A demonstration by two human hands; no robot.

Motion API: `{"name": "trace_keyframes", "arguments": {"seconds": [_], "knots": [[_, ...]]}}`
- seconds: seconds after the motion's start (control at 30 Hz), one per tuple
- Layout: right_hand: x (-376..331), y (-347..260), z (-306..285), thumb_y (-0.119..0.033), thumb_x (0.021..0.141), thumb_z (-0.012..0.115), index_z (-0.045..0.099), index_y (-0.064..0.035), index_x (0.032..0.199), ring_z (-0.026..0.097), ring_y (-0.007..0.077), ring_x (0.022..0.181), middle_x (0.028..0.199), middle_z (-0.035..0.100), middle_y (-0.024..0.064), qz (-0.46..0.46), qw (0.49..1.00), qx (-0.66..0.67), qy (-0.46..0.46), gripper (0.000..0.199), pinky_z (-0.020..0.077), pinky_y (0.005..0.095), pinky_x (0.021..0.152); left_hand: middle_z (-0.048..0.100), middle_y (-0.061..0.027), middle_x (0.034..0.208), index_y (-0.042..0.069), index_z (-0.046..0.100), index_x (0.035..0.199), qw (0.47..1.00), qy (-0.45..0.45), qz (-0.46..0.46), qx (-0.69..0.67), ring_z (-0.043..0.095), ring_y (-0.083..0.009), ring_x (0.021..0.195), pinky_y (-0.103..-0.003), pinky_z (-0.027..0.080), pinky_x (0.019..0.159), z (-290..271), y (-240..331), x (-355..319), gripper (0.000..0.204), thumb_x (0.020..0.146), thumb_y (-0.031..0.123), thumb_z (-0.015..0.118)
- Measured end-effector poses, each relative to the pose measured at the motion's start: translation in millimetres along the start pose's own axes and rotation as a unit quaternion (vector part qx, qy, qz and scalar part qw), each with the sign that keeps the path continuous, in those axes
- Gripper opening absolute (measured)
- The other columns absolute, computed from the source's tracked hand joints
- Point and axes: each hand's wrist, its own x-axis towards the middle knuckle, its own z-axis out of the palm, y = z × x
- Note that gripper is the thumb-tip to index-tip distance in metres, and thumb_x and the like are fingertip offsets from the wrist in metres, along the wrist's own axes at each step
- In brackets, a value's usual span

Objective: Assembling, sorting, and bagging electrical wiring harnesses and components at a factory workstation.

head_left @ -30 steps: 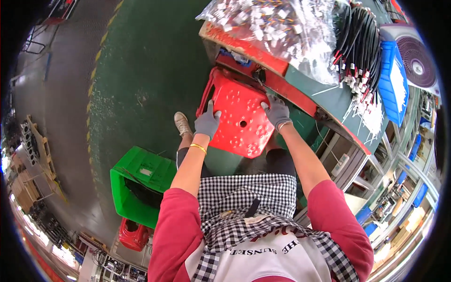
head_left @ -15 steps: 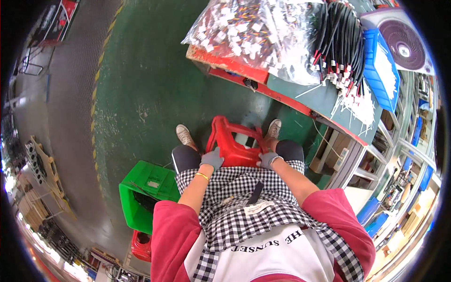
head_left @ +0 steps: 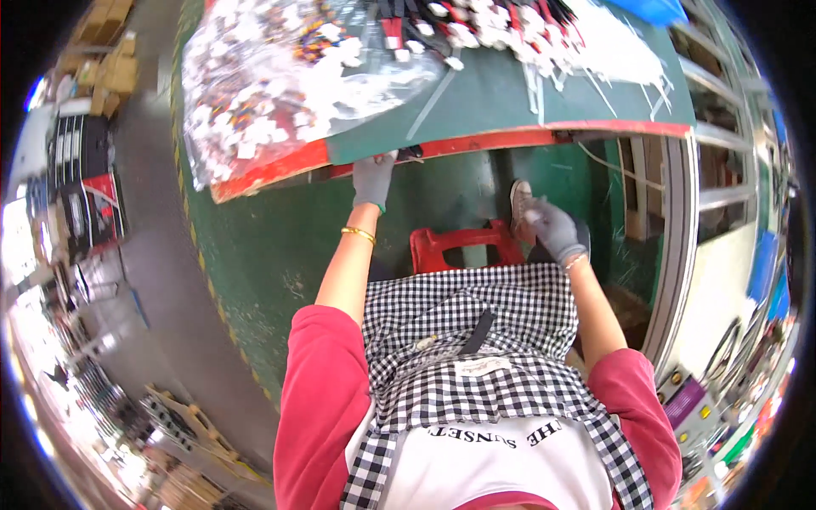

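In a grey glove, my left hand (head_left: 372, 180) reaches the front of the worktable (head_left: 476, 102), its fingers bent at the red edge (head_left: 484, 143) and partly hidden there. Beside those fingertips sits a small black thing (head_left: 410, 154) whose kind I cannot make out. My right hand (head_left: 557, 231), also gloved, hovers above my right leg and near my shoe (head_left: 521, 202). Its fingers are loosely bent, a little blurred, with nothing visible in them. Between my legs is a red plastic stool (head_left: 463, 245), partly covered by my checkered apron (head_left: 476, 297).
On the worktable lie a clear plastic bag (head_left: 255, 93) of white connectors with coloured wires, and black cables with red-and-white ends (head_left: 510, 30). Thin white strips (head_left: 625, 64) are scattered to their right. A blue bin (head_left: 650, 10) stands behind. Metal framing (head_left: 671, 246) rises at the right.
Both hands have let go of the red stool. The left has gone forward to the table edge; the right has lifted up and right. The table now appears closer and the green bin is out of view.
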Motion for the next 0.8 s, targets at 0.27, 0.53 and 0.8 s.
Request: {"name": "trace_keyframes", "arguments": {"seconds": [0.27,0.53,0.8], "knots": [[-58.8,18.3,-23.8,-0.019,0.097,0.064,0.072,-0.0056,0.113,0.068,0.0385,0.101,0.105,0.072,0.0187,-0.041,0.977,-0.047,0.204,0.022,0.0499,0.0442,0.104,0.073,-0.0183,0.11,0.0,0.069,0.114,0.997,0.016,0.031,0.069,0.068,-0.0271,0.104,-0.04,0.05,0.09,16.7,-12.3,51.2,0.04,0.089,0.03,0.076],[-54.2,25.1,-20.5,-0.021,0.097,0.065,0.074,-0.0086,0.109,0.068,0.0382,0.096,0.099,0.072,0.0177,-0.048,0.961,0.034,0.27,0.02,0.0527,0.045,0.092,0.07,-0.0133,0.123,0.002,0.068,0.121,0.973,0.038,0.114,0.195,0.062,-0.0262,0.117,-0.039,0.046,0.104,65.2,-96.0,156.0,0.04,0.101,0.035,0.058],[-48.5,15.8,-25.6,-0.018,0.096,0.065,0.074,-0.008,0.11,0.068,0.0358,0.091,0.094,0.072,0.0168,-0.007,0.964,0.056,0.262,0.019,0.0524,0.0433,0.09,0.068,-0.0121,0.126,0.001,0.065,0.124,0.987,0.032,0.089,0.132,0.061,-0.0248,0.117,-0.039,0.046,0.104,58.2,-75.5,130.9,0.038,0.099,0.029,0.062]]}}
